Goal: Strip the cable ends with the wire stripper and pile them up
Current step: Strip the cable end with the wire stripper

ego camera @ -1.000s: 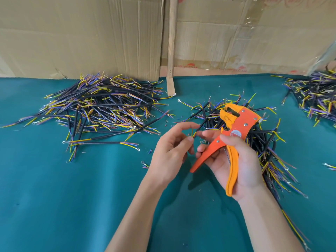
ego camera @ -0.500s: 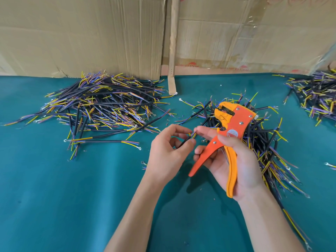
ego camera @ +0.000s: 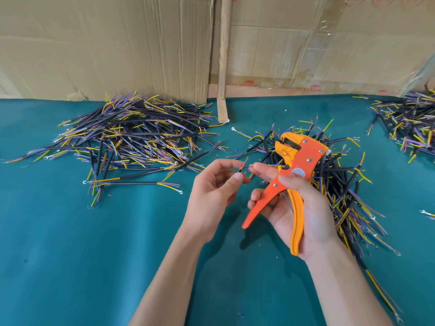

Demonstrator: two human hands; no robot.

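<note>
Plastic orange-and-yellow wire stripper [ego camera: 297, 171] sat gripped in the right hand [ego camera: 299, 208], whose fingertip met the left hand [ego camera: 213, 184] pinching a thin black cable [ego camera: 240, 169]; bristly cable piles [ego camera: 131, 137] flanked both hands on the teal felt desk [ego camera: 70, 255], creased cardboard [ego camera: 106, 43] beyond.

The table cover [ego camera: 70, 255] looks like a matt teal cloth, a bit fuzzy; the wire stripper [ego camera: 292, 184] has smooth orange and yellow plastic handles with small shiny metal rivets; the cables [ego camera: 131, 137] have black, slightly glossy rubber-like sheaths, with thin coloured plastic wires and bright metal ring ends; the cardboard [ego camera: 106, 43] behind is dull brown paper, creased, partly under glossy clear tape [ego camera: 329, 22]; the upright strip [ego camera: 223, 55] looks like rough wood.
</note>
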